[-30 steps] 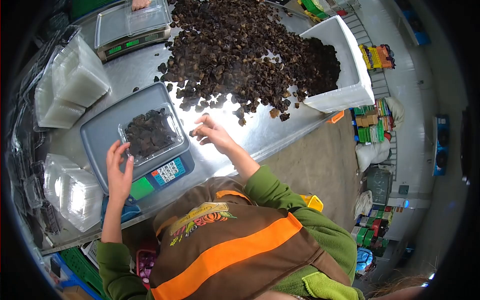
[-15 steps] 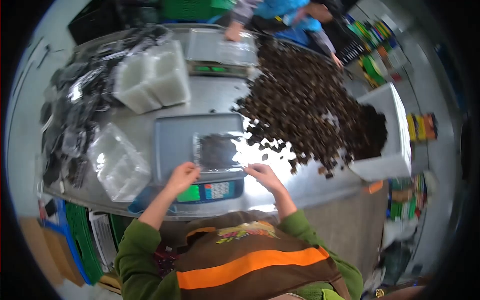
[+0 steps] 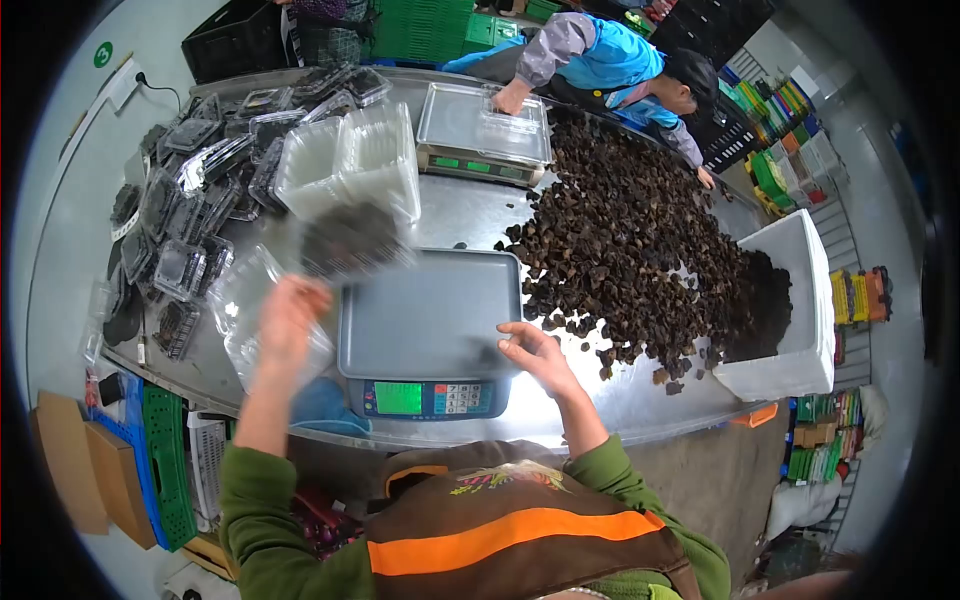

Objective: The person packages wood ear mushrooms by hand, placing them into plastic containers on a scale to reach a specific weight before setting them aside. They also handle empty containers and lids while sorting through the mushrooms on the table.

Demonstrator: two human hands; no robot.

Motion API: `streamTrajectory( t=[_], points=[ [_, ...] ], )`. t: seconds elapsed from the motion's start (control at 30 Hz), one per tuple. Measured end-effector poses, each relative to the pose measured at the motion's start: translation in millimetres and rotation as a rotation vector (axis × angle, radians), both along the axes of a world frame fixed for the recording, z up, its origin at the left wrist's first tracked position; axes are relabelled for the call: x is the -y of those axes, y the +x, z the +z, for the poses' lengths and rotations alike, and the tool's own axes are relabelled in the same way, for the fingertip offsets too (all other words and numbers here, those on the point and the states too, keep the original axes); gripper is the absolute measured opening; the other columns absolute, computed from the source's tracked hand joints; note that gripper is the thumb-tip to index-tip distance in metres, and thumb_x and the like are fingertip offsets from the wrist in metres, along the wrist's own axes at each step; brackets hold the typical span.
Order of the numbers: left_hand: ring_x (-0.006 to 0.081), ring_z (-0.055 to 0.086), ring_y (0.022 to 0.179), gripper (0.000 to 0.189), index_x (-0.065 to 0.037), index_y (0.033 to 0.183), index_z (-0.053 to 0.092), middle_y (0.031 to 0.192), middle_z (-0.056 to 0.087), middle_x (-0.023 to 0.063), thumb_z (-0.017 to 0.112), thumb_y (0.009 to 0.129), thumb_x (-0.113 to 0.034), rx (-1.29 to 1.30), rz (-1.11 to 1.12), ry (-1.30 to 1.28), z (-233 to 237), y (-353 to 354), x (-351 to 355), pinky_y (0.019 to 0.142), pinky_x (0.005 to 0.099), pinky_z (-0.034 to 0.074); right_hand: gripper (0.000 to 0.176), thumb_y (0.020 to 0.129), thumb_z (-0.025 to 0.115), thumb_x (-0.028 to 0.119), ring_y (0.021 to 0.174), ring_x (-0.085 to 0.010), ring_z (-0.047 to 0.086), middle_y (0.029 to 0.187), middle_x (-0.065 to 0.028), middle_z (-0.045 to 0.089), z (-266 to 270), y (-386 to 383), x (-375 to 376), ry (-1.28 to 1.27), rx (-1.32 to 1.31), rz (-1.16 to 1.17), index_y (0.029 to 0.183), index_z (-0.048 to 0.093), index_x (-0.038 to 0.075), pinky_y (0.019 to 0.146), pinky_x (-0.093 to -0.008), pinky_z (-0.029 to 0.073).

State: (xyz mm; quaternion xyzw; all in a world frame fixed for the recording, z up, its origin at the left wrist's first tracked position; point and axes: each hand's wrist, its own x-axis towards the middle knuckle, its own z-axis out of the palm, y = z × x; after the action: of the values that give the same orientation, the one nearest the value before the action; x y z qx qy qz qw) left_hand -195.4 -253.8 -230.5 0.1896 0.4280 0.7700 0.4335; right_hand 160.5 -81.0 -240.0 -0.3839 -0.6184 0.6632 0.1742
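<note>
My left hand (image 3: 290, 310), blurred by motion, grips the near edge of a clear plastic box (image 3: 355, 240) filled with dark pieces. That box hangs tilted in the air, left of the scale's platform and before the stacks of trays. My right hand (image 3: 538, 357) is empty, fingers apart, at the right edge of the grey digital scale (image 3: 430, 315). Nothing lies on the scale's platform; its green display is lit, though the digits are unreadable. Dark brown, curled, mushroom-like pieces (image 3: 640, 240) are heaped on the metal table to the right.
Stacks of clear trays (image 3: 350, 160) stand behind the box, with another stack (image 3: 250, 300) lying nearer. Filled boxes (image 3: 190, 210) are piled at the left. A co-worker (image 3: 620, 60) reaches over a second scale (image 3: 485, 130). A white foam box (image 3: 800, 300) lies tipped at the right.
The filled box has left the scale, moving left and up with my left hand. My right hand has let go of it and stays near the scale's right edge.
</note>
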Motion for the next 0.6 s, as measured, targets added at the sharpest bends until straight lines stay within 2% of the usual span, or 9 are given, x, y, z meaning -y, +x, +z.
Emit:
streamTrajectory(
  t=[0.07,0.1,0.17,0.3,0.37,0.4,0.5,0.57,0.6],
  points=[
    [0.0198,0.062,0.093,0.019,0.001,0.104,0.058,0.101,0.065,0.0134,0.049,0.098,-0.015,-0.019,0.275,0.003,36.3,-62.9,2.6,0.09,0.0336,0.05,0.035,0.09,0.069,0.022,0.074,-0.0043,0.046,0.078,0.0052,0.052,-11.1,10.4,-3.0,0.007,0.061,-0.024,0.118,0.062,0.003,0.066,-0.0205,0.039],
    [0.0217,0.061,0.104,0.034,0.002,0.119,0.055,0.116,0.062,0.0176,0.049,0.1,-0.025,-0.161,0.293,0.058,50.7,-88.3,5.9,0.095,0.0334,0.048,0.035,0.09,0.069,0.022,0.074,-0.0043,0.046,0.078,0.0052,0.052,-17.8,16.8,-3.4,0.003,0.068,-0.04,0.118,0.062,0.003,0.066,-0.0205,0.039],
    [0.0228,0.053,0.117,0.052,0.005,0.138,0.04,0.139,0.045,0.0215,0.051,0.1,-0.03,-0.067,0.509,0.043,77.3,-98.8,9.0,0.099,0.0332,0.046,0.035,0.09,0.069,0.022,0.078,-0.0061,0.049,0.081,0.0029,0.056,-26.8,28.4,-5.8,0.046,0.091,-0.064,0.117,0.062,0.002,0.068,-0.0214,0.041],
    [0.0196,0.06,0.104,0.043,0.004,0.121,0.059,0.117,0.063,0.0151,0.058,0.096,-0.032,-0.528,0.363,-0.422,58.1,-97.2,37.5,0.087,0.0298,0.047,0.035,0.089,0.069,0.023,0.082,-0.0073,0.052,0.087,0.0013,0.059,-18.9,54.0,0.2,0.013,0.127,-0.117,0.116,0.062,0.002,0.071,-0.0223,0.043],
    [0.0185,0.064,0.087,0.034,0.005,0.105,0.067,0.095,0.07,0.0105,0.062,0.093,-0.027,-0.918,-0.055,-0.935,13.8,-62.2,86.9,0.079,0.0304,0.049,0.033,0.089,0.068,0.022,0.082,-0.0068,0.052,0.089,0.0026,0.058,-26.7,76.0,0.9,-0.031,0.141,-0.18,0.116,0.062,0.003,0.07,-0.0224,0.043],
    [0.0218,0.064,0.078,0.031,0.006,0.1,0.066,0.083,0.07,0.013,0.064,0.089,-0.023,-1.038,-0.138,-0.918,8.7,-34.3,98.7,0.074,0.0335,0.05,0.033,0.09,0.067,0.022,0.082,-0.0071,0.052,0.089,0.0019,0.059,-36.0,82.2,3.2,-0.046,0.171,-0.189,0.116,0.062,0.003,0.07,-0.0226,0.043],
    [0.0404,0.056,0.103,0.027,0.006,0.107,0.061,0.108,0.06,0.0251,0.057,0.092,-0.015,-1.506,-0.279,-0.949,-20.4,-6.5,131.9,0.09,0.0422,0.044,0.037,0.091,0.063,0.032,0.091,-0.0111,0.055,0.104,-0.002,0.062,-42.7,99.7,14.3,-0.07,0.3,-0.201,0.119,0.062,0.008,0.075,-0.0282,0.046],
    [0.0422,0.055,0.096,0.021,0.006,0.098,0.061,0.099,0.059,0.0252,0.053,0.094,-0.012,-1.548,-0.238,-0.962,-45.0,-18.6,137.7,0.087,0.0467,0.043,0.04,0.09,0.064,0.034,0.102,-0.018,0.057,0.112,-0.0071,0.062,-25.5,95.6,27.0,-0.134,0.265,-0.219,0.118,0.061,0.006,0.085,-0.0325,0.047],
    [0.0424,0.056,0.092,0.02,0.007,0.095,0.06,0.097,0.059,0.0255,0.053,0.094,-0.011,-1.616,-0.27,-0.968,-42.0,-18.9,137.3,0.084,0.0447,0.044,0.038,0.09,0.064,0.031,0.105,-0.0189,0.057,0.113,-0.0091,0.062,-39.2,97.3,29.8,0.11,0.245,-0.16,0.116,0.062,0.003,0.089,-0.0333,0.046]
  ],
)
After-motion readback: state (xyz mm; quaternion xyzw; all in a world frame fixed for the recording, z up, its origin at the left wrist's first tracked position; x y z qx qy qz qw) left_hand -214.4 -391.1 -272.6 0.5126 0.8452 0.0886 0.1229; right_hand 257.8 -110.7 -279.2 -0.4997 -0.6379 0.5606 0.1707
